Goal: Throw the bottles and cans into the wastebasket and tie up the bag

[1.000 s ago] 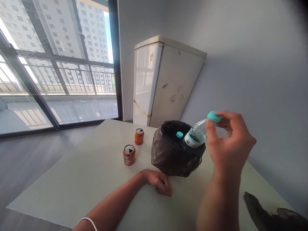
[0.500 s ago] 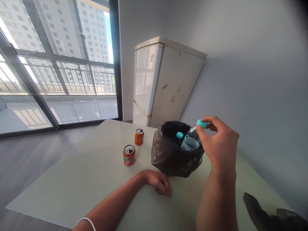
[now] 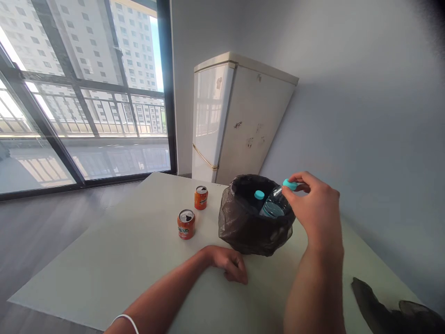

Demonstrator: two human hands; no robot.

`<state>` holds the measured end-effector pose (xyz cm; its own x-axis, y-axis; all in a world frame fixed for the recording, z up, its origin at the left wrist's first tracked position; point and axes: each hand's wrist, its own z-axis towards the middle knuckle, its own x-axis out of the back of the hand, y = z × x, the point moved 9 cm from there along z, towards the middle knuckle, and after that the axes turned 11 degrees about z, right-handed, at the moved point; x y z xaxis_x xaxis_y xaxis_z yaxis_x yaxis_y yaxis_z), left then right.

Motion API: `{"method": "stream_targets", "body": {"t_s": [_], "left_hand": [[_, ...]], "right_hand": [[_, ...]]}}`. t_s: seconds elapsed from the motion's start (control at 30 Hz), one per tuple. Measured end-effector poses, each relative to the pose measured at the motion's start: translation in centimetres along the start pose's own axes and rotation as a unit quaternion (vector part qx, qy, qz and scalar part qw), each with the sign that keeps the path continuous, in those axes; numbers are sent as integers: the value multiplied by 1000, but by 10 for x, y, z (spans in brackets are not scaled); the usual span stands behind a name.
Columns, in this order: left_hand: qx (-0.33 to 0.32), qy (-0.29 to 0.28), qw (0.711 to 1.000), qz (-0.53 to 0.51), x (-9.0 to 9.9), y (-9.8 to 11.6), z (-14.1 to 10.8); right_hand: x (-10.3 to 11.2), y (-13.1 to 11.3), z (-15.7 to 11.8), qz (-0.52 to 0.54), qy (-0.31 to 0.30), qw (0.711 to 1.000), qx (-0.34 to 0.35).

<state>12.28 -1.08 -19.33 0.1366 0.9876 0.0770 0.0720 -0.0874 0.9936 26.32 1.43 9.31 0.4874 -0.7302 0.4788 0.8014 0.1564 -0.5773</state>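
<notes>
My right hand pinches the turquoise cap of a clear plastic bottle. The bottle leans with its cap to the right, its lower part inside a bin lined with a black plastic bag. Beside it in the bin shows a second turquoise bottle cap; what is under that cap is mostly hidden. My left hand rests curled on the table just in front of the bin, and no object shows in its fingers. Two opened orange soda cans stand upright left of the bin.
The white table holds all of this. Dark crumpled plastic lies at its right front edge. Behind the table stands a white fridge against a grey wall. A large glass window is at the left.
My right hand has lowered slightly and moved a little left, and the bottle has sunk deeper into the bin. My left hand and the cans have stayed put.
</notes>
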Motion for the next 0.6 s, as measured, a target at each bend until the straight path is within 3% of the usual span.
{"method": "stream_targets", "body": {"t_s": [0.23, 0.6], "left_hand": [[8, -11, 1000, 2, -2, 3, -1], [19, 7, 1000, -8, -1, -3, -1]], "right_hand": [[-14, 10, -2, -30, -73, 996, -47], [-29, 21, -5, -75, -125, 989, -27]]}}
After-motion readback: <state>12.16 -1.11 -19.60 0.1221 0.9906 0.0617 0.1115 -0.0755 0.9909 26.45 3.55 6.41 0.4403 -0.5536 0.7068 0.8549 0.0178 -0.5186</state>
